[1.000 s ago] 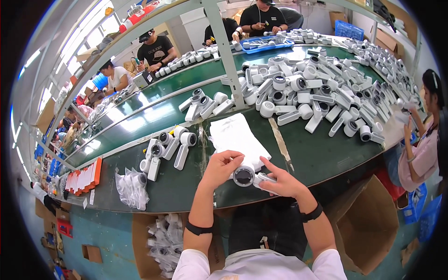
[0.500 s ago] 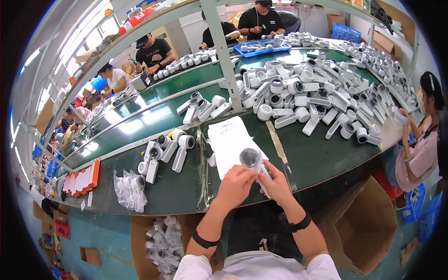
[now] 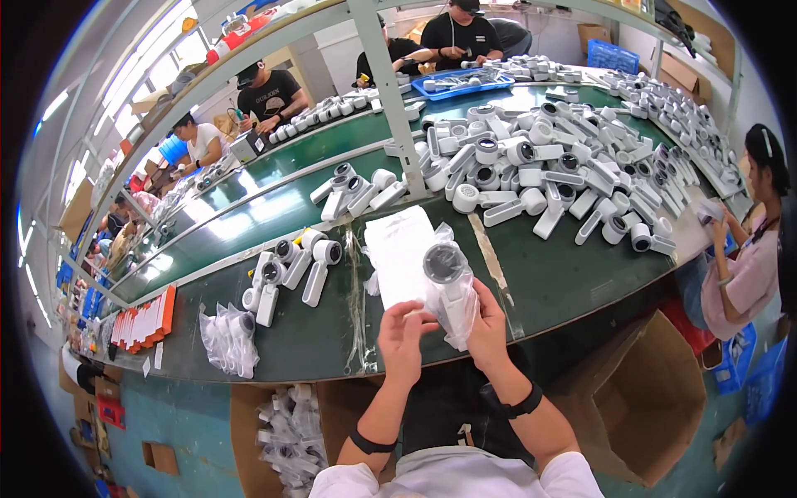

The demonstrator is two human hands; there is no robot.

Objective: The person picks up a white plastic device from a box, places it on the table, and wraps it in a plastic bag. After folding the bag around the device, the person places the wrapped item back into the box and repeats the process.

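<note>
A grey handheld fan (image 3: 443,262) with a round dark-faced head is inside a clear plastic bag (image 3: 456,325). My right hand (image 3: 490,334) grips the bagged fan by its handle, from the right side. Just left of the handle is my left hand (image 3: 403,339), its fingers apart and holding nothing. Under and behind the fan lies a stack of flat white bags or sheets (image 3: 394,257) on the dark green bench. To the left, a group of unbagged fans (image 3: 316,282) rests on the bench, and a pile of bagged fans (image 3: 229,339) lies nearer its edge.
A large heap of fans (image 3: 531,174) covers the bench's right side. A metal post (image 3: 388,91) rises behind the white stack. Below the bench are a box of bagged fans (image 3: 249,432) and an open cardboard box (image 3: 652,398). A co-worker (image 3: 735,257) stands at right; others sit across.
The fan now shows within the clear bag, held higher and more upright by my right hand. My left hand has come away to the left and its fingers have opened.
</note>
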